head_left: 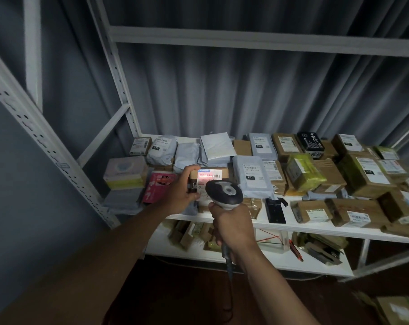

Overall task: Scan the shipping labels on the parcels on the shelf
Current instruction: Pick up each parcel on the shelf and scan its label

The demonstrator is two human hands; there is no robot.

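Now the left hand (182,188) is gripping a box (208,181) above the shelf (292,225), while the right hand (231,227), clenched on the scanner (224,193), is lighting its label (209,176); next, probably, a parcel to the right.

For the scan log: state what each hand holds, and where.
Left hand grips the small cardboard parcel by its left end; right hand grips the barcode scanner by its handle.

The grey mailer bag (250,174) carries a white label with a black block reading "231". The same "231" appears on the rounded grey bag (161,148) and on the rear grey bag (262,146). Remaining label print is too small to read.
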